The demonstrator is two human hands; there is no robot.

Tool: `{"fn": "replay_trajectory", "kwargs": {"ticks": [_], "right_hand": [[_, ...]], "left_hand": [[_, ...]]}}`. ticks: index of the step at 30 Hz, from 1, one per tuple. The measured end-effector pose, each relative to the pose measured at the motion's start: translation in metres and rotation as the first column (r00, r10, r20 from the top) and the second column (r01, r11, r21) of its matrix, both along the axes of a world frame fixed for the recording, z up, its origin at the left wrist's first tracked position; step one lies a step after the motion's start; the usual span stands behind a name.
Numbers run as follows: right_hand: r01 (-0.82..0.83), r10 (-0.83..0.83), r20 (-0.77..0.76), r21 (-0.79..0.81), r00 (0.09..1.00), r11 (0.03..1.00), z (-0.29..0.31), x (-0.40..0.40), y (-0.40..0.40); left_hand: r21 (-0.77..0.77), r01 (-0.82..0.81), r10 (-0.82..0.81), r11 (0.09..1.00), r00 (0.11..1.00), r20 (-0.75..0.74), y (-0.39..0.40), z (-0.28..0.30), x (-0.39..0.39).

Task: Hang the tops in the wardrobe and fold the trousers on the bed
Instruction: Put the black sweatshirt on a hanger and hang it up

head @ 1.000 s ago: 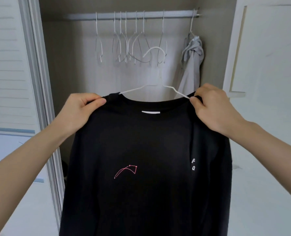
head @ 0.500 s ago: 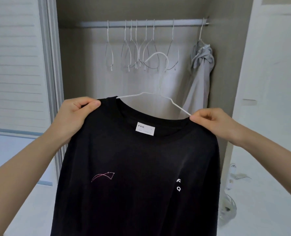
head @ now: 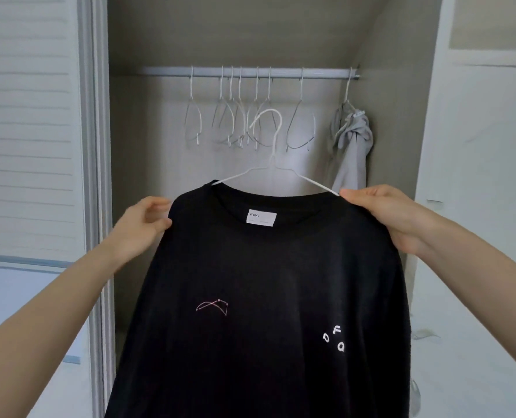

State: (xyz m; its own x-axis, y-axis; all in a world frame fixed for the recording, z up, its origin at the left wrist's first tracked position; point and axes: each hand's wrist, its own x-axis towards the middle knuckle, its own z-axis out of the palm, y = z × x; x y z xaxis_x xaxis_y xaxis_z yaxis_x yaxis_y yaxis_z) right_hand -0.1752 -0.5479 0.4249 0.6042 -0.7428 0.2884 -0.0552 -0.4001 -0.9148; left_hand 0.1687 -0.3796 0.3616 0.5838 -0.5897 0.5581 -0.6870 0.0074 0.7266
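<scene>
- A black sweatshirt [head: 259, 282] hangs on a white wire hanger [head: 273, 171], held up in front of the open wardrobe [head: 380, 86] and below its rail.
- The left hand [head: 143, 227] pinches the sweatshirt's left shoulder, thumb and fingers curled onto the fabric edge; the hand is slightly blurred.
- The right hand [head: 386, 212] grips the right shoulder of the sweatshirt, fingers curled over the fabric where the hanger's wire arm meets it.
- The hanger's hook stands upright above the neckline, free of the rail and in front of the empty hangers.
- A white neck label [head: 261, 218] shows inside the collar; a thin pink line drawing [head: 213, 307] sits on the chest and small white letters [head: 335, 339] lie lower on the right side.
- The clothes rail [head: 250, 72] runs across the top of the wardrobe, pale grey and horizontal.
- Several empty wire hangers [head: 238, 122] hang from the rail in a loose cluster, some overlapping.
- At the right end of the rail a grey garment [head: 351, 146] hangs bunched on its own hanger, close to the wardrobe's side wall.
- A sliding door with horizontal slats [head: 24, 131] stands to the left of the opening, its frame just beside the left forearm.
- A plain white panel [head: 477, 176] stands to the right of the opening.
- The lower part of the sweatshirt runs out of the bottom of the view.
</scene>
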Motion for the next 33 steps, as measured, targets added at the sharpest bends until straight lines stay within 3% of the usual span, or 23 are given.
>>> {"fn": "replay_trajectory", "kwargs": {"ticks": [3, 6, 11, 15, 18, 22, 27, 30, 33], "right_hand": [[0.059, -0.058, -0.027, 0.045, 0.998, 0.997, 0.012, 0.005, 0.008], [0.138, -0.135, -0.038, 0.106, 0.990, 0.985, 0.019, 0.008, 0.020], [0.220, -0.206, -0.112, 0.128, 0.972, 0.967, 0.013, 0.026, 0.039], [0.309, -0.311, -0.024, 0.204, 0.950, 0.929, 0.003, 0.044, 0.037], [0.343, -0.362, 0.057, 0.215, 0.930, 0.914, 0.003, 0.056, 0.033], [0.419, -0.430, 0.120, 0.108, 0.895, 0.902, 0.009, 0.067, 0.024], [0.457, -0.454, 0.185, 0.029, 0.872, 0.889, 0.028, 0.073, 0.013], [0.482, -0.471, 0.206, -0.004, 0.858, 0.876, 0.041, 0.078, 0.002], [0.508, -0.487, 0.207, -0.061, 0.849, 0.859, 0.055, 0.081, -0.011]], "left_hand": [[0.114, 0.125, -0.136, 0.986, 0.986, 0.093, -0.025, -0.008, -0.032], [0.180, 0.334, -0.365, 0.925, 0.912, 0.187, -0.043, -0.015, -0.077], [0.355, 0.639, -0.696, 0.682, 0.716, 0.050, -0.064, -0.020, -0.141], [0.339, 0.755, -0.782, 0.561, 0.618, -0.081, -0.079, -0.023, -0.163], [0.263, 0.770, -0.771, 0.581, 0.624, -0.124, -0.092, -0.028, -0.180], [0.091, 0.717, -0.709, 0.691, 0.697, -0.108, -0.101, -0.027, -0.193], [0.033, 0.446, -0.446, 0.894, 0.883, 0.145, -0.105, -0.033, -0.187], [0.036, 0.270, -0.269, 0.962, 0.924, 0.271, -0.114, -0.038, -0.181], [0.075, 0.190, -0.204, 0.979, 0.926, 0.319, -0.122, -0.040, -0.172]]}}
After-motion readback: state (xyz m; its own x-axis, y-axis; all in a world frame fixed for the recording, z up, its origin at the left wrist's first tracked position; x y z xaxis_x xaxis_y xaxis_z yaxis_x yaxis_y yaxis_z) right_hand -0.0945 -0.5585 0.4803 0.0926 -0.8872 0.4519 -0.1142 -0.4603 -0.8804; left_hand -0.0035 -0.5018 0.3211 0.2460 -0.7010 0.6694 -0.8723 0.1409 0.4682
